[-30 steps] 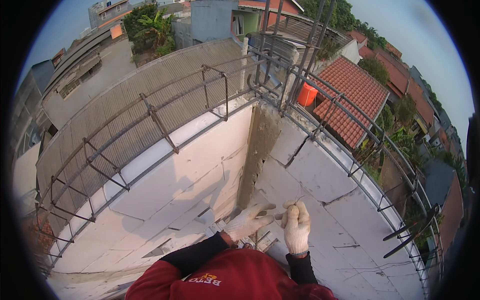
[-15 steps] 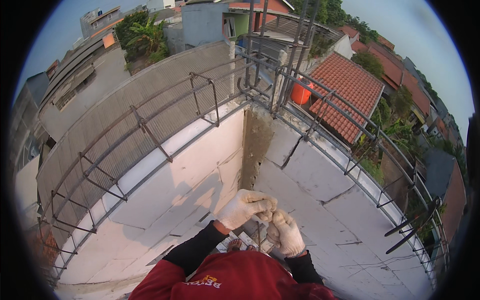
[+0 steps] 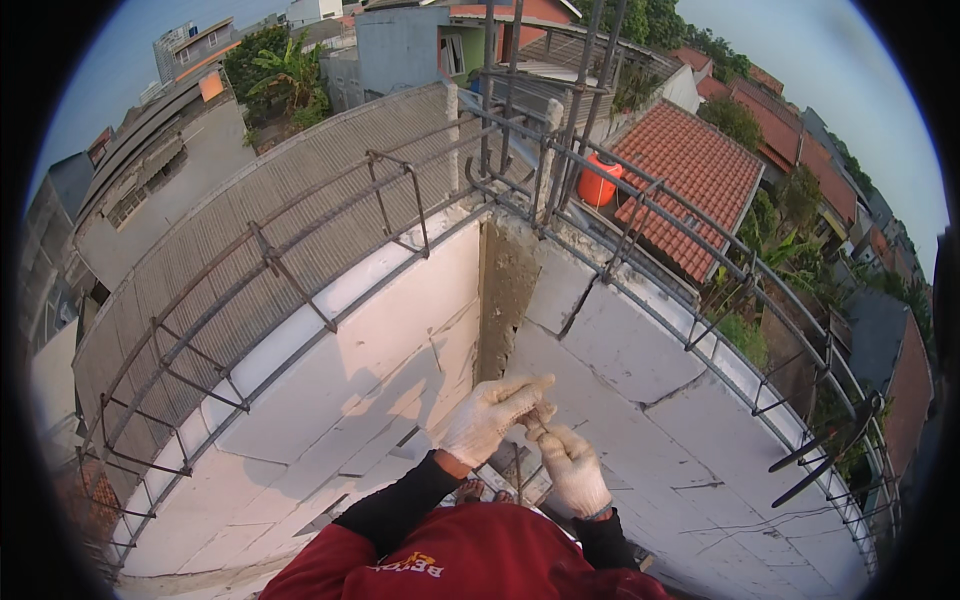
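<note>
Red cloth of my shirt (image 3: 470, 560) fills the bottom of the view, with black sleeves running up from it to both gloved hands. I hold my left hand (image 3: 492, 418) and my right hand (image 3: 572, 468) close together in front of my chest, so that the fingertips of one meet the fingertips of the other. Both are pinched narrow on something small and thin between them (image 3: 537, 424); it is too small here to say what, perhaps a bit of wire. Working it near my body keeps it steady, I judge, since I stand high up with a drop on the far side.

Just below my hands a thin steel bar (image 3: 517, 475) rises upright, within easy reach of either glove. Around it spread the pale block walls (image 3: 400, 330), two faces meeting in a corner where a rough grey column of mortar (image 3: 503, 290) fills the joint.

Along the top of both walls runs a cage of rusty reinforcing bars (image 3: 300, 270), long rods tied with square hoops, laid there where a beam would sit. At the corner, vertical bars (image 3: 585, 90) stand up out of the cage.

Beyond lie a corrugated grey roof (image 3: 330, 160), an orange tank (image 3: 598, 184), red tiled roofs (image 3: 700, 180) and trees.
</note>
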Motion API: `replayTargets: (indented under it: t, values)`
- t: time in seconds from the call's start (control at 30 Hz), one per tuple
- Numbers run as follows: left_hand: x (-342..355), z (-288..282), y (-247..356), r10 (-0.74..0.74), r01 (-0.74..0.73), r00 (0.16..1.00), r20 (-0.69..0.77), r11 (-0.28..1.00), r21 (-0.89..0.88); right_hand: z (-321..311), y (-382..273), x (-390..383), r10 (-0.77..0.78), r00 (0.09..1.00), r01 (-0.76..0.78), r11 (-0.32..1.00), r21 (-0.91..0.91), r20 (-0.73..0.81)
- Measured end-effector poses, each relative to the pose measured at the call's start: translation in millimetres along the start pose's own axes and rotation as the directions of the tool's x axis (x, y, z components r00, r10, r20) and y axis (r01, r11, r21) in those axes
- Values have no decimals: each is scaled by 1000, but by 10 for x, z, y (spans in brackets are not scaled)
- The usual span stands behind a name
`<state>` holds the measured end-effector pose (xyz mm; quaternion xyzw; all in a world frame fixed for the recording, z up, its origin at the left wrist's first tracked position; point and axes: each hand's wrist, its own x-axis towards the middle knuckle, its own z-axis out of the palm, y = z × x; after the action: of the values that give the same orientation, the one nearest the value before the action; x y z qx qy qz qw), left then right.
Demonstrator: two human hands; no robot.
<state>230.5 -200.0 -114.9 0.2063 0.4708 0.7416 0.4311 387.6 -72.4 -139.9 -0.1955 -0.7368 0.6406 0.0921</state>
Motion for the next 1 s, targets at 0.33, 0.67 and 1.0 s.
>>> replayTargets:
  t: [0.33, 0.67, 1.0]
  values:
    - [120, -104, 91, 239, -318, 947, 216, 586, 745, -75, -272, -97, -75, 971, -12, 935, -356, -229]
    - [-15, -207, 323, 29, -343, 939, 342, 41, 938, -502, -363, -158, -362, 929, 132, 506, -852, -72]
    - [-84, -157, 57, -54, -328, 945, 323, -181, 927, -551, -391, 14, -292, 951, 123, 658, -743, -101]
